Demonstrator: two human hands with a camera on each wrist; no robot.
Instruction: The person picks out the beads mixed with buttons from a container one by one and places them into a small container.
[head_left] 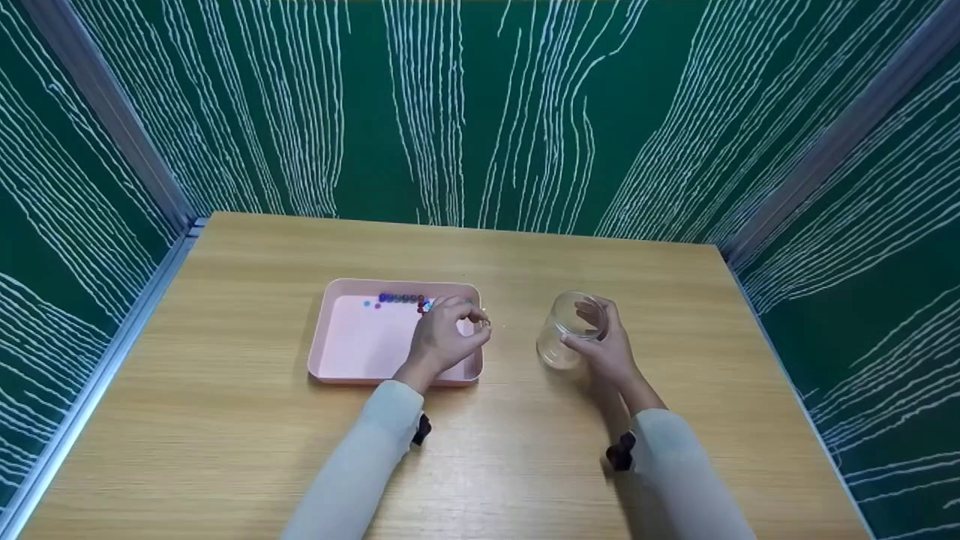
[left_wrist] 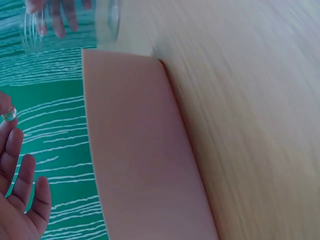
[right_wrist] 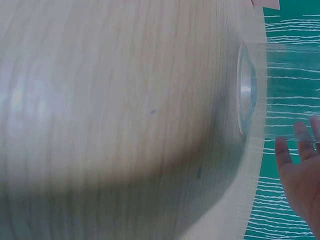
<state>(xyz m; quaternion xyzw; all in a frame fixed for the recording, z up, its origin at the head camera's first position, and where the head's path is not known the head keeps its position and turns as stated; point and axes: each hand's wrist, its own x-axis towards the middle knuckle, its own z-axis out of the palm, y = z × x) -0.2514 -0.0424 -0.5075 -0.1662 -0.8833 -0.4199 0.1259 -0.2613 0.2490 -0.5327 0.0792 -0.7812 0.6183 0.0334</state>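
Observation:
Between thumb and index finger, my left hand (head_left: 446, 337) pinches a small clear glass marble (left_wrist: 9, 115) over the right side of a pink tray (head_left: 360, 345). In the left wrist view the other fingers of that hand are loosely bent. My right hand (head_left: 611, 349) grips a clear glass jar (head_left: 555, 337) near its mouth, fingers around the far side and thumb on the near side. The jar leans slightly and no contents show through its wall. Along the tray's far wall runs a row of small coloured balls (head_left: 401, 298), purple, greyish and red; my left hand hides part of them.
The tray and jar are on a light wooden table (head_left: 510, 450), with a strip of tabletop between them. Green panels with white wavy lines (head_left: 480, 112) stand behind and at both sides, joined by grey metal posts (head_left: 832, 142).

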